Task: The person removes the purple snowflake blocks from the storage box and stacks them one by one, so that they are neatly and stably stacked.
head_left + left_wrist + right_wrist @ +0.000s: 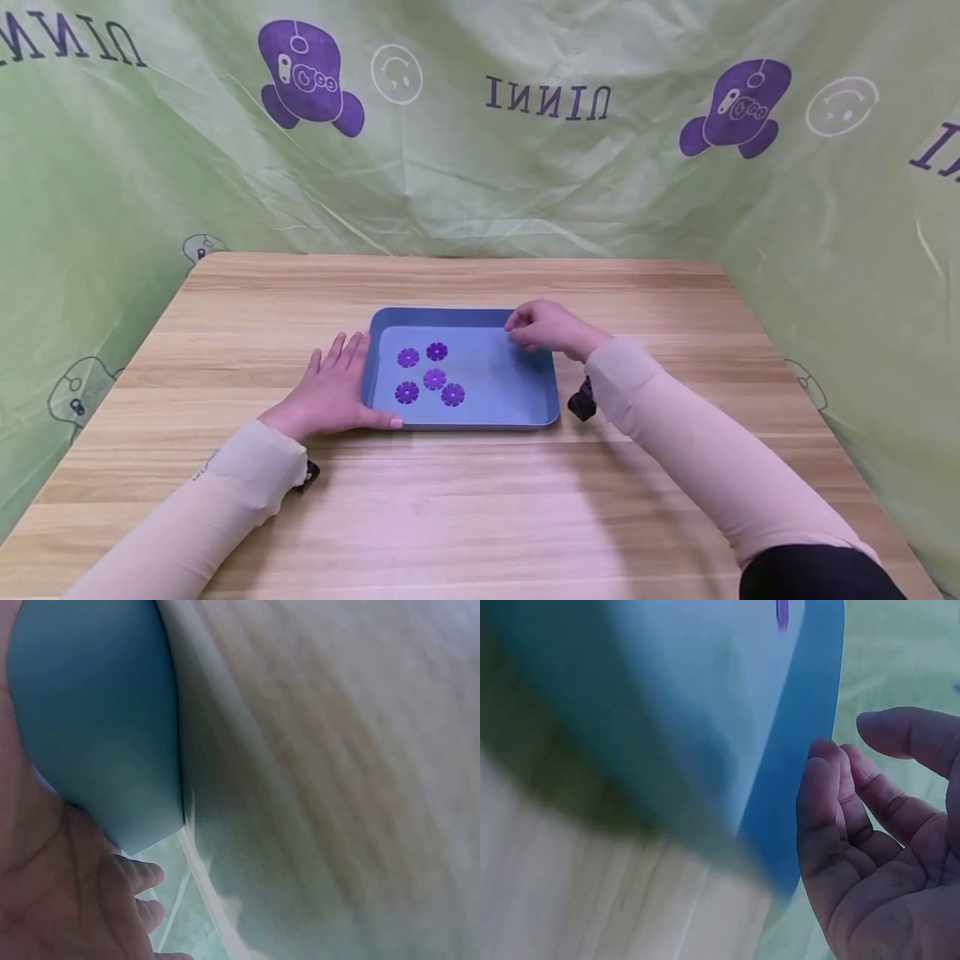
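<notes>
Nearest me are my two pale sleeves (pixel 191 517), each with one black device (pixel 582 402) beneath the wrist. My left forearm slants forward and inward; my left hand (pixel 330 396) lies with fingers spread along the left side of the one blue tray (pixel 495 383), thumb on its near rim, palm against the wall. Five purple notched discs (pixel 431 382) lie flat and apart in the tray's left half. My right forearm reaches in from the right, bringing my right hand (pixel 546 326) over the tray's far right corner, fingers loosely bent, thumb apart from them, with nothing in its grasp. One wood-grain table (pixel 637 292) lies under everything; beyond it, two purple figures (pixel 303 71) mark the green cloth (pixel 465 183).
</notes>
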### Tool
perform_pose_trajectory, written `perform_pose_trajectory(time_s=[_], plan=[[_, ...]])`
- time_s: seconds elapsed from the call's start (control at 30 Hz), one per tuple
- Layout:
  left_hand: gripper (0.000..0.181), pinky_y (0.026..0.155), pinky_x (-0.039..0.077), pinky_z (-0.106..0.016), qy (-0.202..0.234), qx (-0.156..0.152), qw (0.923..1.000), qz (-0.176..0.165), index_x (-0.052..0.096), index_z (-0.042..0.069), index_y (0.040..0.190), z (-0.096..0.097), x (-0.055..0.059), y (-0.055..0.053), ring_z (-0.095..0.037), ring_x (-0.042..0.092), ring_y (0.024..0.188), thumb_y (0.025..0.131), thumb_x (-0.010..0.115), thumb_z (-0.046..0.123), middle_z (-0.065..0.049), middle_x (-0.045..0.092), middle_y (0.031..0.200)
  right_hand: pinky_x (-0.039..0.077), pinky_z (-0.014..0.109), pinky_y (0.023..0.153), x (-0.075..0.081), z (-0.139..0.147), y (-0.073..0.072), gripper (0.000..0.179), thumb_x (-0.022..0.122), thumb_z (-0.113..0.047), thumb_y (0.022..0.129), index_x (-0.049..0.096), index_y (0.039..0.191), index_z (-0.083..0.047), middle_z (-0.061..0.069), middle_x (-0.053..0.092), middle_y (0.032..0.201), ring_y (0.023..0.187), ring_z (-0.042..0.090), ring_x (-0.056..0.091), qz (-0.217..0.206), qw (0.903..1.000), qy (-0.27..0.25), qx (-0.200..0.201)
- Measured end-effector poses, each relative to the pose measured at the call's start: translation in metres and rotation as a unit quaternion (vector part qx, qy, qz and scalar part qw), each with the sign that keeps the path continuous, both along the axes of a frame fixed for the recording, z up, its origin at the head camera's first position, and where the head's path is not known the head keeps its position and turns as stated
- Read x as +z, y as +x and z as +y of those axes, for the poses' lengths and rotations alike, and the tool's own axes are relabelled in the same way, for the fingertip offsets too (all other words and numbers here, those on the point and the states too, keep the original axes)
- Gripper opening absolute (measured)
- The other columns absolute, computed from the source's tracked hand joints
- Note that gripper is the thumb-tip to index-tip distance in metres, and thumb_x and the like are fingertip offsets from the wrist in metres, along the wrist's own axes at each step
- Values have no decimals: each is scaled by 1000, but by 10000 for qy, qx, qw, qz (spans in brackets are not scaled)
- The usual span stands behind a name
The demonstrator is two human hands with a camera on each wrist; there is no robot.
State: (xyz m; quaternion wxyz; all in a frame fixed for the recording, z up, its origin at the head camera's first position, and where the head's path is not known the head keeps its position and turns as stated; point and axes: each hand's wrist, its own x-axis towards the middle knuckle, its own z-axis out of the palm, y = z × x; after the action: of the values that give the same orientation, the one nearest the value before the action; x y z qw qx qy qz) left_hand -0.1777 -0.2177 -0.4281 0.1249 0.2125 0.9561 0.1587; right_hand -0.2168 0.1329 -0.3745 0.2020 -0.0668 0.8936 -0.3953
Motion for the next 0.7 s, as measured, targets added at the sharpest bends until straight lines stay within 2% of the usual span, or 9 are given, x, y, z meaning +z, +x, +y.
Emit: perform_pose_trajectory(time_s=[0.07, 0.27, 0.43, 0.7], plan=[[150, 119, -2, -70, 11, 9, 10000, 0, 2, -10, 160, 0, 0, 0, -50, -3, 153, 68, 75, 82, -31, 4, 168, 59, 36, 83, -1, -14, 1, 26, 66, -7, 95, 67, 117, 7, 11, 69, 100, 89, 23, 67, -68, 9998, -18, 166], [150, 119, -1, -70, 48, 10, 10000, 14, 2, -10, 160, 0, -1, -1, -51, -2, 153, 68, 75, 82, -31, 5, 168, 55, 26, 71, -6, -44, 1, 19, 70, -9, 92, 71, 109, 0, 5, 70, 88, 74, 14, 63, -8, 9971, 373, 656], [149, 119, 0, -70, 54, 11, 10000, 22, 3, -11, 160, 1, 0, -1, -51, -1, 153, 68, 76, 81, -31, 7, 167, 52, 24, 66, -11, -62, 1, 16, 71, -12, 93, 71, 107, -4, 2, 71, 84, 70, 11, 62, -50, 9926, 693, 993], [150, 118, 0, -71, 112, 24, 9999, -7, 4, -11, 160, 1, 0, -1, -51, -1, 153, 67, 77, 81, -32, 8, 167, 48, 24, 65, -10, -85, 7, 12, 77, -11, 90, 71, 99, -7, 1, 68, 85, 72, 12, 60, -77, 9757, 1390, 1692]])
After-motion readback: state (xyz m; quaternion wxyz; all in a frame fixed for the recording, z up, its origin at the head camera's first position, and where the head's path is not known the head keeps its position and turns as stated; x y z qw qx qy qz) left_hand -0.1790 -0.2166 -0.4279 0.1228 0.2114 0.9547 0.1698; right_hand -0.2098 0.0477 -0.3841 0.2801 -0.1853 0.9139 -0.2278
